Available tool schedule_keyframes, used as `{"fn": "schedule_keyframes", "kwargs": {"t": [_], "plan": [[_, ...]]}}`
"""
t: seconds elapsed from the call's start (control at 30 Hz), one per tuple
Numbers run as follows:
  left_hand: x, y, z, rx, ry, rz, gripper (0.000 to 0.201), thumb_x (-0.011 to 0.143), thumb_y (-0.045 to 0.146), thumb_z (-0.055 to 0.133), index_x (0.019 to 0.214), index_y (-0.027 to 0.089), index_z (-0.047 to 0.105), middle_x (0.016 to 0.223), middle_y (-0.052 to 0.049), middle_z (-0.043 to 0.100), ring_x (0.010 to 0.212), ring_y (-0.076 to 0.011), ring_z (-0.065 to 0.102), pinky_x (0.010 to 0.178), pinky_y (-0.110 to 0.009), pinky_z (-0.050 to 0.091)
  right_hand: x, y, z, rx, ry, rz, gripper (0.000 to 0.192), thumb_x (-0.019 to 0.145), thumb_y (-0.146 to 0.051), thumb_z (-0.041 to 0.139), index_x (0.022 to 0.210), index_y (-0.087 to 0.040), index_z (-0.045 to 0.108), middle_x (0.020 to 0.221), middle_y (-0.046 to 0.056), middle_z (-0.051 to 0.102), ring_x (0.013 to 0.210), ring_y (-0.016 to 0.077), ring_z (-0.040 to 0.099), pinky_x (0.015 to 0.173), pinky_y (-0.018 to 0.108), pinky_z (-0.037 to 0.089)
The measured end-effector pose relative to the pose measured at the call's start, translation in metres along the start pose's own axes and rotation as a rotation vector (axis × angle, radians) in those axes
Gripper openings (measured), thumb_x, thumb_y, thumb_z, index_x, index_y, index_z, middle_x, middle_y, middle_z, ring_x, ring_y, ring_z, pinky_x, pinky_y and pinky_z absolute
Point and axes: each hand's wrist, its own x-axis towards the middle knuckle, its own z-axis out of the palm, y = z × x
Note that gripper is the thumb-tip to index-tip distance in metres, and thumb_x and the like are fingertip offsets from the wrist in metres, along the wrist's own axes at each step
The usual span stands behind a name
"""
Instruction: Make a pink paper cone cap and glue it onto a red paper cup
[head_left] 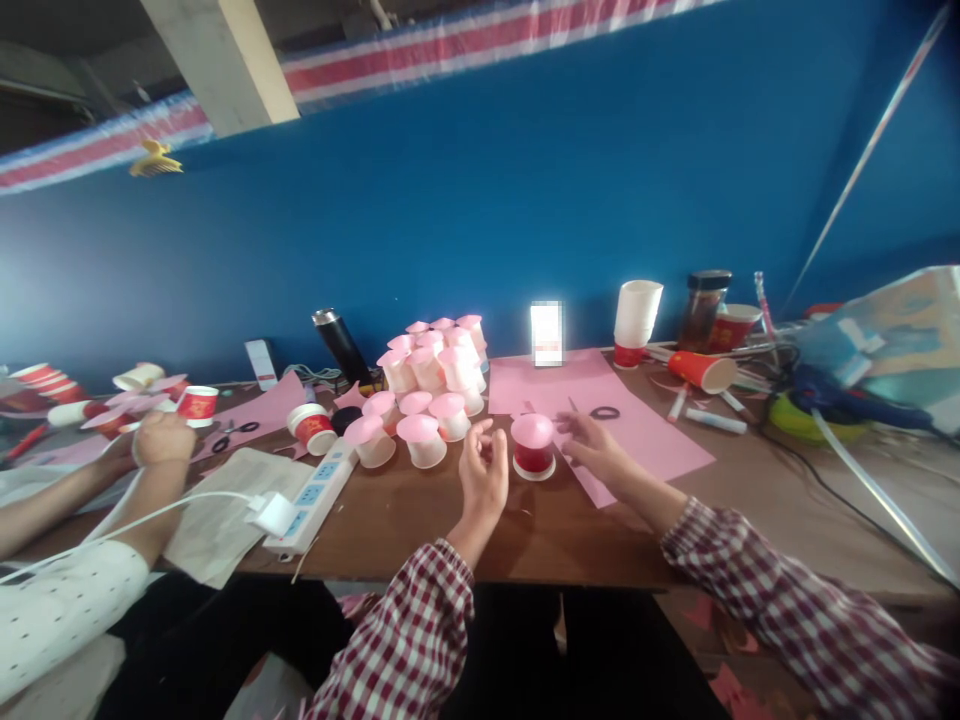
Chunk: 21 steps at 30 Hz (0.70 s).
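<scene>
**Red cup with pink cap flanked by two empty hands**

Where the worn camera looks down at the brown table (420, 520), a red cup (533, 455) is seen standing upside down near the table's front, topped with a pink paper cap and resting at the edge of a pink sheet (637, 420). The left hand (484, 470) is raised just beside it, fingers loosely curled and nothing held. The right hand (592, 445) is blurred on the other side, fingers spread, nothing gripped. A cluster of finished capped cups (431, 385) is noted behind, scissors (604, 412) on the sheet, and a power strip (315, 495) to the left, near a co-worker's hand (161, 438). Risk is judged as follows: the cup could be tipped by a careless sweep of either hand, and the cap could be dislodged if it is not yet fixed.
</scene>
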Motion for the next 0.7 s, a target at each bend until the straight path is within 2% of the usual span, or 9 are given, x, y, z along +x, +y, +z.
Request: {"fn": "schedule_keyframes", "kwargs": {"t": [0.07, 0.2, 0.33, 0.5, 0.7], "plan": [[0.000, 0.002, -0.001, 0.035, -0.017, 0.085, 0.035, 0.079, 0.041, 0.059, 0.107, 0.020, 0.058, 0.079, -0.003, 0.058, 0.071, -0.0150, 0.054, 0.071, -0.027, 0.043, 0.000, 0.004, 0.000, -0.079, 0.015, -0.053, 0.054, 0.068, -0.031, 0.069, 0.116, -0.017, 0.050, 0.102, 0.007, 0.056, 0.082, 0.0166, 0.057, 0.075, 0.034, 0.050], [-0.003, -0.005, -0.002, 0.081, -0.004, 0.094, 0.033, 0.082, 0.037, 0.057, 0.110, 0.020, 0.056, 0.091, -0.007, 0.061, 0.082, -0.0179, 0.057, 0.076, -0.029, 0.043, -0.001, 0.011, 0.006, -0.227, 0.026, -0.133, 0.059, 0.060, -0.037, 0.077, 0.111, -0.017, 0.054, 0.103, 0.008, 0.058, 0.093, 0.0224, 0.055, 0.085, 0.040, 0.045], [-0.007, -0.014, -0.003, 0.095, 0.004, 0.102, 0.027, 0.084, 0.034, 0.055, 0.106, 0.019, 0.056, 0.099, -0.010, 0.062, 0.093, -0.0209, 0.057, 0.082, -0.031, 0.043, -0.001, 0.017, 0.012, -0.317, 0.010, -0.176, 0.057, 0.060, -0.034, 0.077, 0.110, -0.016, 0.056, 0.102, 0.009, 0.060, 0.090, 0.0226, 0.057, 0.079, 0.036, 0.045], [-0.009, -0.015, -0.005, 0.116, -0.023, 0.094, 0.028, 0.084, 0.033, 0.054, 0.108, 0.018, 0.055, 0.099, -0.010, 0.062, 0.095, -0.0210, 0.058, 0.086, -0.032, 0.043, -0.001, 0.020, 0.015, -0.378, -0.012, -0.194, 0.045, 0.064, -0.029, 0.074, 0.104, -0.017, 0.060, 0.097, 0.008, 0.063, 0.085, 0.0215, 0.058, 0.076, 0.034, 0.044], [-0.010, -0.020, -0.005, 0.085, -0.056, 0.081, 0.026, 0.084, 0.033, 0.054, 0.106, 0.019, 0.056, 0.105, -0.010, 0.062, 0.100, -0.0219, 0.058, 0.087, -0.033, 0.043, -0.005, 0.012, 0.019, -0.427, -0.021, -0.212, 0.055, 0.062, -0.033, 0.076, 0.112, -0.018, 0.058, 0.102, 0.009, 0.063, 0.091, 0.0237, 0.058, 0.080, 0.035, 0.043]]}}
